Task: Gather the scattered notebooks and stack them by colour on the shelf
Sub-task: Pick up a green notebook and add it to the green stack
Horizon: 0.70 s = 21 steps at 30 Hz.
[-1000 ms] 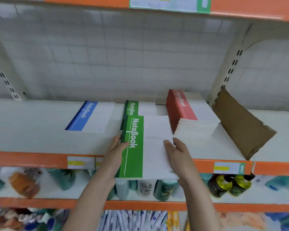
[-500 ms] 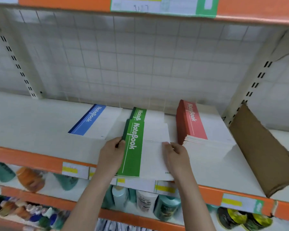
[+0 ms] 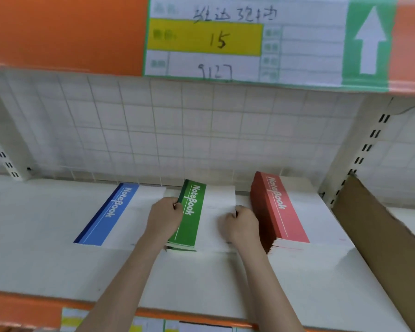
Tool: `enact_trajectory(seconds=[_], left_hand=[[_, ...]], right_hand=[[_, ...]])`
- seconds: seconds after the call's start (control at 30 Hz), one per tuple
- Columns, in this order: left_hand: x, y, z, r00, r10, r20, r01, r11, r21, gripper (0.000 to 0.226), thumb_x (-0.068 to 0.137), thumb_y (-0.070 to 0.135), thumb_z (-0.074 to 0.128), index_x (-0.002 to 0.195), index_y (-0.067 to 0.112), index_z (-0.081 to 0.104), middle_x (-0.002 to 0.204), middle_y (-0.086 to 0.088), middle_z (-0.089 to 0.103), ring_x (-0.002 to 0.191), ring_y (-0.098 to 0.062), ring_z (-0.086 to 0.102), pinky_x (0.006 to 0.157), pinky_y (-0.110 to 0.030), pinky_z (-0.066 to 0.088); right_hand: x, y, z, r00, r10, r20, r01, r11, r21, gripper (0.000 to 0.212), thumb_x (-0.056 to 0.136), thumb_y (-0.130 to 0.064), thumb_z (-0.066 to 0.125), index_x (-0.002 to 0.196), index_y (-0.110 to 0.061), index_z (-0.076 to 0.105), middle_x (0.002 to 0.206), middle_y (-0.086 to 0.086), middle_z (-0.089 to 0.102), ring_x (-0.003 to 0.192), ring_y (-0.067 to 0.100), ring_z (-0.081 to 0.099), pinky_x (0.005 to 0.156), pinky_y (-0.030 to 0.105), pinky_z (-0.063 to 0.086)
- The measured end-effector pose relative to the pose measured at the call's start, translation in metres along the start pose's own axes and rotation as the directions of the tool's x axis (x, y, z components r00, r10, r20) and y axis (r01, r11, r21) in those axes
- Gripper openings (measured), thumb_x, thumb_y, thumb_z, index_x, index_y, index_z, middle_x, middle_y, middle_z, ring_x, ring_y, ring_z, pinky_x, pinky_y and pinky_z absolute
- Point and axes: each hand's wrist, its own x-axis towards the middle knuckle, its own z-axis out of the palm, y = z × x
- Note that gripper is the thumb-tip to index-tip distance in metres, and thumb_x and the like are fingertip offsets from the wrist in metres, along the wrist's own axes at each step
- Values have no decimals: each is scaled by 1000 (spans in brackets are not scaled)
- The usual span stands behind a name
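Note:
A green-and-white notebook (image 3: 203, 212) lies on top of a small green pile in the middle of the white shelf (image 3: 46, 264). My left hand (image 3: 164, 218) grips its left, green edge. My right hand (image 3: 240, 226) holds its right, white edge with curled fingers. A blue-and-white notebook (image 3: 113, 216) lies flat to the left. A thick stack of red-and-white notebooks (image 3: 288, 212) stands to the right, close to my right hand.
A brown cardboard sheet (image 3: 381, 243) leans against the upright at the far right. A wire grid back panel (image 3: 177, 130) closes the shelf behind. The orange shelf above (image 3: 65, 32) carries a price label (image 3: 244, 39) and hangs low overhead.
Both hands have pushed the green notebook back from the shelf's front edge onto the green pile. The view has moved closer to the shelf and tilted upward.

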Motion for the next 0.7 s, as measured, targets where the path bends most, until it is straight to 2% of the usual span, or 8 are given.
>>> enact_trajectory(seconds=[0.1,0.2,0.27,0.33,0.4,0.47,0.57,0.7], left_hand=[[6,-5,5,1000,14,-2,-14,998,64,29,94,9,40,81,0,64,79,-15,66,70,-27,64,56,-32,46],[9,-6,9,1000,25,-17,-23,994,110,29,94,10,39,71,8,57,83,-12,57,64,-21,54,49,-26,36],[10,-6,11,999,27,-25,-24,991,135,30,94,11,41,66,11,49,87,-7,47,61,-16,49,50,-23,33],[13,-7,12,1000,29,-10,-28,990,139,28,94,10,41,67,7,49,88,-9,46,63,-19,51,56,-27,37],[15,-10,11,1000,22,22,-24,996,88,27,93,8,41,69,2,51,87,-16,53,68,-29,56,60,-33,42],[16,-14,10,998,17,59,-19,999,36,28,94,10,40,69,2,51,86,-20,59,75,-34,60,64,-37,45],[15,-17,7,988,-4,157,-6,998,66,37,98,32,41,81,3,56,87,-13,62,79,-27,61,67,-34,46],[11,-19,-7,945,-35,326,1,994,105,48,81,60,59,87,13,58,82,1,61,71,-12,60,60,-27,44]], right_hand=[[7,1,6,1000,1,6,0,1000,-30,35,87,-2,41,59,-16,25,90,10,37,70,21,33,63,23,23],[11,3,8,1000,3,-3,-3,999,-45,36,86,-1,41,58,-16,24,83,10,38,76,22,33,62,24,19],[12,3,7,1000,11,19,-10,996,-88,30,88,-6,42,61,-13,34,86,12,42,82,24,38,66,25,24],[12,4,8,998,40,49,-30,984,-175,19,92,-15,43,86,-4,58,106,17,49,101,30,46,83,28,35],[12,7,9,996,60,66,-45,978,-206,34,94,-25,45,114,-1,58,123,18,49,119,33,42,98,30,34],[9,7,9,993,61,98,-43,984,-172,50,92,-39,51,126,-2,50,131,17,47,126,32,37,104,33,34],[0,4,3,980,48,194,-27,994,-107,97,76,-58,67,146,-8,22,142,12,33,132,30,34,107,41,37],[-12,2,-8,920,-24,391,96,982,-164,127,64,-53,80,151,-27,-10,154,2,16,143,24,13,109,35,28]])
